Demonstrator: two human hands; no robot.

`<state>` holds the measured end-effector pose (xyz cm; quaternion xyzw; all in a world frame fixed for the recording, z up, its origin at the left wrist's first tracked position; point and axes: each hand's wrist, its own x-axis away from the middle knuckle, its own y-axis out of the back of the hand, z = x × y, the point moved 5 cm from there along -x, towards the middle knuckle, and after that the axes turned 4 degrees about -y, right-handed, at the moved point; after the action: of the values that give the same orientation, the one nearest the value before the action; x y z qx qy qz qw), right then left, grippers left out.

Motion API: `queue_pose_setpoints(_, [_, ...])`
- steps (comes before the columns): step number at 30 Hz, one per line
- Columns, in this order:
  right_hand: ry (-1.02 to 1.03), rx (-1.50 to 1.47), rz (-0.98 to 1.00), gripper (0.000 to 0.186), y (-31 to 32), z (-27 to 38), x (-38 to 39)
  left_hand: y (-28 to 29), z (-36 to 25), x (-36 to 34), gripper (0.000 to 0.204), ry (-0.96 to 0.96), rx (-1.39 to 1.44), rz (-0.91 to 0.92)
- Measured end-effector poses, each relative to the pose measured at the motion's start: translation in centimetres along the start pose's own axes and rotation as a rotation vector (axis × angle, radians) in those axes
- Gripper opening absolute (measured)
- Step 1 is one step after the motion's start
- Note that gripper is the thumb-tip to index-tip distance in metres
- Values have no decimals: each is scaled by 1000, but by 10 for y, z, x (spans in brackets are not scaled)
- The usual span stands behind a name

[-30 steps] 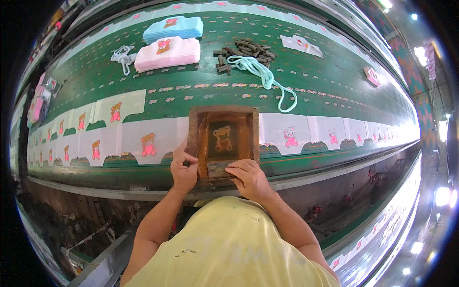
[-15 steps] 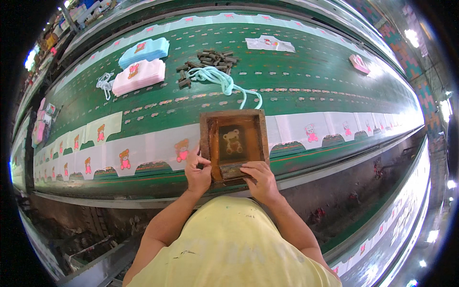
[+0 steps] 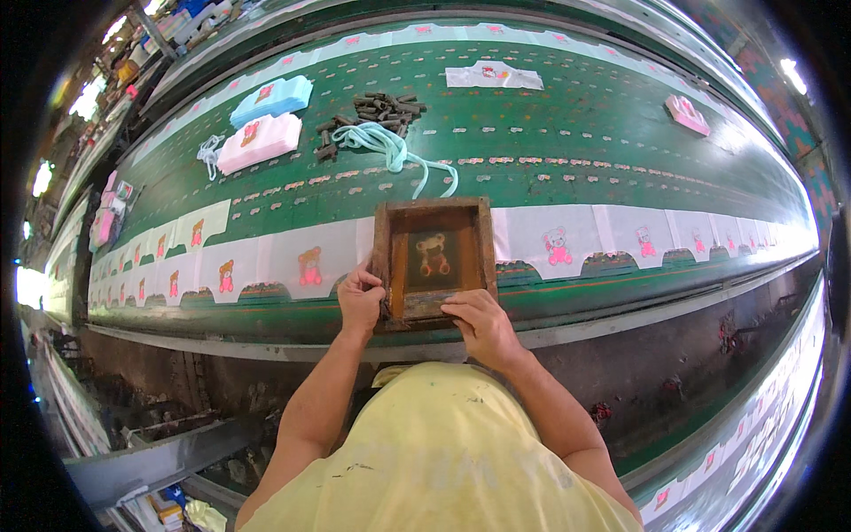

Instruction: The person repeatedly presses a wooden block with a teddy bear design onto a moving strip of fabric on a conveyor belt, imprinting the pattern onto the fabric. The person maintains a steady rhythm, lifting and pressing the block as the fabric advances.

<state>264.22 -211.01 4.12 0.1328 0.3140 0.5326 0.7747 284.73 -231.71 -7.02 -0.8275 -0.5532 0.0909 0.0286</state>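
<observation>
A brown wooden screen-printing frame [image 3: 485, 257] lies across a strip of white cloth pieces [image 3: 523, 232] in front of me. A bear shape shows in its dark mesh [image 3: 432, 255], with reddish patches at the bear's feet. My left hand [image 3: 360, 301] is closed on the frame's left side, close to its near corner. Inside the near end lies a squeegee [image 3: 420, 307], a flat wooden bar. The fingers of my right hand [image 3: 483, 326] are closed over its right end, by the frame's near right corner.
Printed bears line the strip on both sides. Farther back on the green table [image 3: 532, 133] are a pink cloth stack [image 3: 266, 146], a blue stack [image 3: 275, 99], dark short pieces [image 3: 381, 111], a light-blue cord [image 3: 390, 146] and a pink stack [image 3: 687, 115]. A metal rail [image 3: 292, 353] edges the table.
The frame has shifted right along the cloth strip, leaving a wider gap to the bear on its left. Both hands moved with it. The left forefinger, stretched out before, is now bent.
</observation>
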Motion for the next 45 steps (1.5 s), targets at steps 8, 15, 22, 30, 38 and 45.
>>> queue_pose_setpoints(8, [26, 0, 30, 41, 7, -1, -5, -7, -10, 1, 20, 96, -33, 13])
queue_pose_setpoints(15, [227, 367, 186, 45, -3, 23, -22, -10, -7, 4, 21, 5, 61, 4])
queue_pose_setpoints(22, [41, 353, 446, 47, 7, 9, -65, -7, 1, 6, 16, 31, -10, -4])
queue_pose_setpoints(30, [54, 447, 265, 47, 3, -34, -144, -5, 13, 6, 16, -34, -67, 1])
queue_pose_setpoints(38, [-26, 347, 251, 46, -5, -58, -170, -10, 7, 7, 17, -39, -49, 1])
queue_pose_setpoints(45, [32, 492, 320, 54, -18, -37, -127, -9, 4, 9, 20, -90, -178, 4])
